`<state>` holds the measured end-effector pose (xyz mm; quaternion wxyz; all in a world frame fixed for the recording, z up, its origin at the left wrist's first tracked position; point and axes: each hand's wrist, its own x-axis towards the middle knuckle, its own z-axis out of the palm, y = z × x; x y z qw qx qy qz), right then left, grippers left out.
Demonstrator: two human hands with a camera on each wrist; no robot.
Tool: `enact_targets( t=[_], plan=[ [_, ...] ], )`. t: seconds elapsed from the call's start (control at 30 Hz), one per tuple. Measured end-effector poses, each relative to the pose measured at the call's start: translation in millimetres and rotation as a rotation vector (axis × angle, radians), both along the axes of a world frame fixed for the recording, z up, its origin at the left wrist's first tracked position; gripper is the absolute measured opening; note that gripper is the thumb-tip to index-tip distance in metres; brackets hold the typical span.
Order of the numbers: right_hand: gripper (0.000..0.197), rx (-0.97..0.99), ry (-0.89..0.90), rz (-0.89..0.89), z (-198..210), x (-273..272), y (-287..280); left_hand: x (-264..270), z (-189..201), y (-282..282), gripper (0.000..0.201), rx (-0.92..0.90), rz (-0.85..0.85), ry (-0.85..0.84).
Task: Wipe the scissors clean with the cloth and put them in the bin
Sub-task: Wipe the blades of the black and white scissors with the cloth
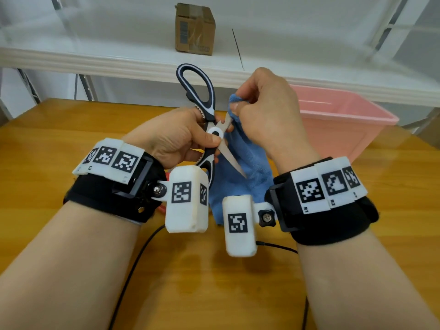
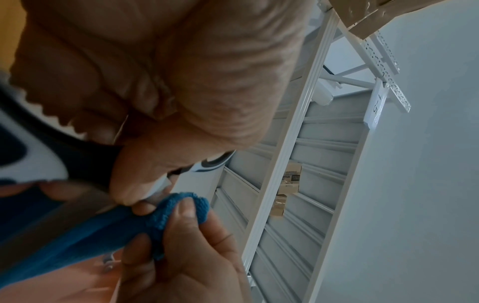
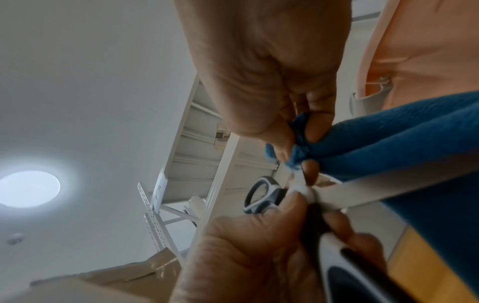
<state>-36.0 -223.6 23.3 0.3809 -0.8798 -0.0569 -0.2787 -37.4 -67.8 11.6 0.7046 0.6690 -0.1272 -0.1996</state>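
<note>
Slips are your main worry here, I'd say. The scissors point(image 1: 207, 129) are spread open in mid-air above the table point(image 1: 47, 144), and one bare blade tip angles down toward your right wrist, so a jerky wipe could drag skin across the edge. Your left hand point(image 1: 176, 136) is clamped around the pivot and the lower handle, thumb on the white hub, with the other handle loop sticking up past your fingers. Your right hand point(image 1: 264, 113) pinches a bunched bit of the cloth point(image 1: 247, 172) against the upper blade just beside the pivot, and the rest hangs loose behind the blades, so it could snag. The bin point(image 1: 345, 120) sits off to your right, well clear of both hands.
</note>
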Motion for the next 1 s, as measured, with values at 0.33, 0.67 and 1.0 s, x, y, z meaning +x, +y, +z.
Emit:
enact_targets(
  t=[0.33,0.67,1.0],
  plan=[
    [0.015,-0.046,0.001,-0.027,2,-1,1,1,1,2,0.031,-0.001,-0.014,0.014],
    [0.014,-0.010,-0.087,-0.078,1,-1,3,4,-1,7,0.031,0.013,-0.056,0.030],
    [0.015,0.037,-0.073,-0.062,2,-1,-4,2,0,8,0.032,-0.010,-0.062,0.031]
  ],
)
